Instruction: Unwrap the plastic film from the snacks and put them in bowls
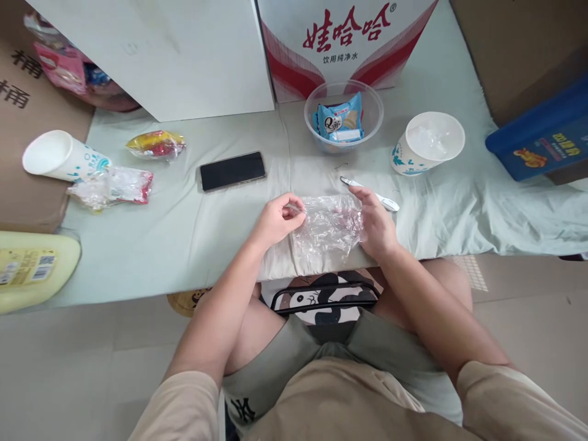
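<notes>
A crinkled clear plastic bag (320, 236) is stretched between my two hands over the front edge of the cloth-covered table. My left hand (278, 219) pinches its upper left corner between thumb and fingers. At the bag's right side is my right hand (379, 226), its fingers curled around the gathered plastic and partly seen through it; the index finger sticks out upward. Just past that fingertip lies a slim white-handled tool (387, 202) with a small dark end, partly hidden by my hand.
Behind stand a clear bowl (375, 122) of blue snack packets, a paper cup (408, 153) with plastic inside, and a large water carton (337, 73). Leftward lie a phone (233, 171), a yellow-red packet (156, 144), wrappers (113, 187) and a tipped cup (73, 160). A yellow jug (39, 269) stands front left.
</notes>
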Demonstrator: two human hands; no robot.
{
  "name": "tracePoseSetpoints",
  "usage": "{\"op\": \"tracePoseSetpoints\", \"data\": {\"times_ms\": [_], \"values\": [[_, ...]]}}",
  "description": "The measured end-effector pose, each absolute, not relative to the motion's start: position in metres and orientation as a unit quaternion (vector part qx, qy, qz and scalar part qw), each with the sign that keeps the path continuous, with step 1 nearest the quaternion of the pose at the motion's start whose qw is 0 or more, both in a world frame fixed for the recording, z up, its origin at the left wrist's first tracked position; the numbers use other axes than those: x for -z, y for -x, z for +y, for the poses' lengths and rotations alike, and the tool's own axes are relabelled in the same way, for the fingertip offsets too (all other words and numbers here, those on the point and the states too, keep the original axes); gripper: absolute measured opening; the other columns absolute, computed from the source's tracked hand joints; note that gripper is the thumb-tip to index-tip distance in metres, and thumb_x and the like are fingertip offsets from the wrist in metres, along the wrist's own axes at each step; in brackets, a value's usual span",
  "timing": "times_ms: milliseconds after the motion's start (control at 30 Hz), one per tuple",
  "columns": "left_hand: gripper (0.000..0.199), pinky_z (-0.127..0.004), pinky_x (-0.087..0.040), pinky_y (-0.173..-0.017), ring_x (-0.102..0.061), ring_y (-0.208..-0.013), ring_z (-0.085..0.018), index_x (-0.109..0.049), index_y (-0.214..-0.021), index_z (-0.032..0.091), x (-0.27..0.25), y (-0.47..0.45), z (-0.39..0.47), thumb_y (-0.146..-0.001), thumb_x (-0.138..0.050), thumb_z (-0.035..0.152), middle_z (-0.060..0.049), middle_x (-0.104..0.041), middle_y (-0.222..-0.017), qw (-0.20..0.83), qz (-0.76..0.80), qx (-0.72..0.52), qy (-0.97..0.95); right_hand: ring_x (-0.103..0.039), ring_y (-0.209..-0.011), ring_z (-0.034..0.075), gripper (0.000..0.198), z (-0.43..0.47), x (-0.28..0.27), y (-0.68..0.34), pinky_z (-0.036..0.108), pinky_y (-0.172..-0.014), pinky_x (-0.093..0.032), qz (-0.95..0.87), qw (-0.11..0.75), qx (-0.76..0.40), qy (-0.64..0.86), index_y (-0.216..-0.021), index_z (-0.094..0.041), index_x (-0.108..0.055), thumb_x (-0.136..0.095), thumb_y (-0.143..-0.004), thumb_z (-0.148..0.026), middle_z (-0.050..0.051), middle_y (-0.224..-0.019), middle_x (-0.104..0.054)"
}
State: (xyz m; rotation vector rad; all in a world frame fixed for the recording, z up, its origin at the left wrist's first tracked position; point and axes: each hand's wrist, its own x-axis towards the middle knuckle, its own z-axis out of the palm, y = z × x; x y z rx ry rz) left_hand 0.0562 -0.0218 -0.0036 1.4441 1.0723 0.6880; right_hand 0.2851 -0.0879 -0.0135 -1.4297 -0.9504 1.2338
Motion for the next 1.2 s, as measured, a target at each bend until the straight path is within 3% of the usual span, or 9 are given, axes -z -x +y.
{"op": "tracePoseSetpoints", "data": {"times_ms": [133,267,333,500,667,833,933,1033,1200], "values": [[0.033,-0.022,-0.05,-0.062,-0.062,-0.069,-0.009,-0.058,-0.098,0.022,0.0,-0.054,-0.023,-0.07,-0.076,0.021,0.001,-0.068,-0.09,0.576,0.448,-0.333,-0.597,-0.068,-0.086,0.02,0.074,-0.088,0.007,-0.282,0.038,-0.073,-0.06,-0.383,0.454,-0.53,0.604,-0.152,-0.032,-0.037,-0.064,-0.083,-0.036,0.011,-0.131,-0.065],[0.063,-0.025,-0.055,-0.071,-0.068,-0.078,-0.013,-0.051,-0.123,0.028,-0.006,-0.053,-0.023,-0.067,-0.08,0.021,0.0,-0.071,-0.094,0.616,0.453,-0.371,-0.526,-0.06,-0.067,0.017,0.075,-0.092,0.003,-0.278,0.033,-0.064,-0.055,-0.382,0.442,-0.542,0.604,-0.148,-0.029,-0.041,-0.072,-0.081,-0.033,0.0,-0.084,-0.065],[0.069,-0.028,-0.057,-0.078,-0.073,-0.09,-0.017,-0.053,-0.126,0.027,-0.007,-0.055,-0.024,-0.065,-0.085,0.026,-0.004,-0.074,-0.104,0.67,0.426,-0.364,-0.487,-0.06,-0.068,0.017,0.068,-0.092,0.003,-0.278,0.033,-0.065,-0.055,-0.368,0.465,-0.534,0.602,-0.143,-0.03,-0.045,-0.072,-0.081,-0.033,-0.002,-0.081,-0.063],[0.042,-0.039,-0.059,-0.092,-0.075,-0.103,-0.027,-0.07,-0.1,0.016,-0.004,-0.065,-0.029,-0.068,-0.087,0.038,-0.011,-0.079,-0.105,0.748,0.399,-0.282,-0.449,-0.065,-0.077,0.016,0.068,-0.089,0.008,-0.279,0.032,-0.071,-0.057,-0.306,0.561,-0.558,0.53,-0.13,-0.032,-0.054,-0.084,-0.07,-0.042,0.0,-0.098,-0.069],[0.038,-0.039,-0.06,-0.092,-0.076,-0.104,-0.025,-0.07,-0.104,0.018,-0.002,-0.069,-0.034,-0.074,-0.085,0.037,-0.009,-0.08,-0.108,0.77,0.383,-0.308,-0.406,-0.064,-0.08,0.015,0.037,-0.092,0.01,-0.278,0.031,-0.076,-0.053,-0.362,0.491,-0.614,0.5,-0.091,-0.023,-0.065,-0.085,-0.072,-0.048,0.001,-0.091,-0.07],[0.031,-0.028,-0.058,-0.071,-0.075,-0.079,-0.018,-0.069,-0.108,0.018,0.004,-0.061,-0.031,-0.086,-0.074,0.038,-0.004,-0.079,-0.087,0.697,0.411,-0.263,-0.525,-0.058,-0.064,0.013,0.027,-0.095,0.005,-0.283,0.028,-0.063,-0.045,-0.443,0.449,-0.55,0.549,-0.087,-0.024,-0.059,-0.075,-0.084,-0.045,-0.003,-0.069,-0.063],[0.031,-0.024,-0.051,-0.054,-0.068,-0.058,-0.014,-0.066,-0.111,0.019,0.002,-0.054,-0.029,-0.087,-0.072,0.038,0.001,-0.072,-0.067,0.683,0.408,-0.25,-0.552,-0.046,-0.049,0.011,0.027,-0.097,0.002,-0.29,0.026,-0.051,-0.036,-0.444,0.437,-0.576,0.53,-0.098,-0.025,-0.06,-0.072,-0.086,-0.046,-0.007,-0.057,-0.053],[0.038,-0.023,-0.046,-0.044,-0.06,-0.045,-0.012,-0.06,-0.116,0.024,-0.005,-0.048,-0.029,-0.084,-0.075,0.039,0.006,-0.066,-0.06,0.731,0.381,-0.267,-0.499,-0.039,-0.045,0.012,0.036,-0.1,0.0,-0.291,0.026,-0.047,-0.037,-0.392,0.483,-0.618,0.481,-0.115,-0.03,-0.059,-0.071,-0.085,-0.045,-0.01,-0.053,-0.047],[0.024,-0.024,-0.046,-0.043,-0.056,-0.045,-0.012,-0.062,-0.088,0.022,-0.014,-0.05,-0.026,-0.075,-0.073,0.039,0.004,-0.059,-0.057,0.782,0.334,-0.303,-0.43,-0.054,-0.05,0.017,0.027,-0.1,-0.002,-0.287,0.032,-0.047,-0.044,-0.351,0.498,-0.666,0.431,-0.083,-0.026,-0.059,-0.066,-0.079,-0.052,0.0,-0.06,-0.059]]}}
